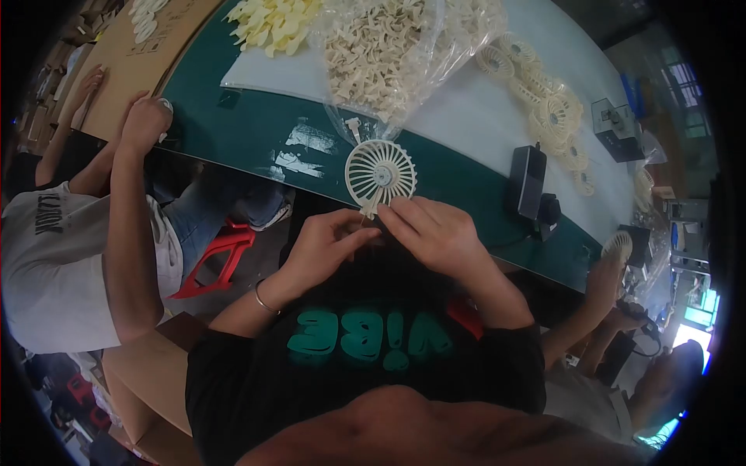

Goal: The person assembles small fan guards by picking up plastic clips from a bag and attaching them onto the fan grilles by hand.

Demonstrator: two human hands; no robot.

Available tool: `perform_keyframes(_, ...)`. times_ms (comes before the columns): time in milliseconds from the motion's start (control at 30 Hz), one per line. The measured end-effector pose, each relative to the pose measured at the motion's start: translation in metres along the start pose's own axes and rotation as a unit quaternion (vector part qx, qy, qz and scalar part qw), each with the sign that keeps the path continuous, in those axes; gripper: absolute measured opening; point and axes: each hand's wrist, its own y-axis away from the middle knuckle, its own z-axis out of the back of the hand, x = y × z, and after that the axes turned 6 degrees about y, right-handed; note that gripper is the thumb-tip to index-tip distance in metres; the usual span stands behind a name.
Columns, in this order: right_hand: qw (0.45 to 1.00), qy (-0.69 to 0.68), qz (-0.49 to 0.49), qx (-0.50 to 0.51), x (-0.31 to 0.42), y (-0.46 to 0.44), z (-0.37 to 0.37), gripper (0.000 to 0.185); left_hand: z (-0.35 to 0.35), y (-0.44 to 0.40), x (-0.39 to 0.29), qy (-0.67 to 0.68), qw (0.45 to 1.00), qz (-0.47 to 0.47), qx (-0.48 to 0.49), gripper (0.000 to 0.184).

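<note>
A round cream plastic fan grille (381, 172) with radial ribs and a hub stands up at the table's front edge, its small stem pointing down toward my hands. My right hand (431, 231) is closed, with thumb and fingers pinching the stem at the grille's lower edge. Just left of it, my left hand (330, 245) is closed too, thumb against index finger, below the stem; what it pinches, perhaps a thin wire, is too small to make out. A small cream plastic piece (353, 126) lies behind the grille, beside a clear bag of small cream parts (377, 58).
Pale yellow pieces (273, 23) are heaped at the back left. More fan grilles (553, 115) lie in a row on the right. A black device (528, 180) stands near the green table's (225, 140) right front edge. Co-workers sit on both sides, one in a white shirt (70, 272).
</note>
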Motion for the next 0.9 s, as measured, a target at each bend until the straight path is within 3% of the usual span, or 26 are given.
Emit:
perform_keyframes(233, 0.999, 0.031, 0.003, -0.012, 0.004, -0.002, 0.000, 0.039, -0.003, 0.000, 0.000, -0.025, 0.999, 0.022, -0.007, 0.020)
perform_keyframes(300, 1.000, 0.031, -0.005, -0.006, 0.002, -0.003, -0.001, 0.039, -0.004, 0.002, 0.005, -0.109, 0.985, -0.134, -0.028, 0.020)
perform_keyframes(433, 1.000, 0.000, -0.013, -0.010, -0.001, -0.003, -0.004, 0.038, 0.004, 0.009, -0.005, -0.111, 0.992, -0.062, -0.023, 0.019)
perform_keyframes(633, 0.997, -0.048, -0.056, -0.015, -0.005, 0.001, -0.005, 0.034, 0.001, 0.006, 0.010, -0.173, 0.979, -0.111, -0.005, 0.018)
perform_keyframes(800, 0.992, -0.086, -0.089, -0.020, -0.007, 0.004, -0.009, 0.032, -0.005, 0.004, 0.031, -0.309, 0.929, -0.194, -0.053, 0.011)
perform_keyframes(900, 0.986, -0.132, -0.096, -0.030, -0.008, 0.005, -0.012, 0.033, -0.004, 0.001, 0.036, -0.284, 0.928, -0.232, -0.060, 0.015)
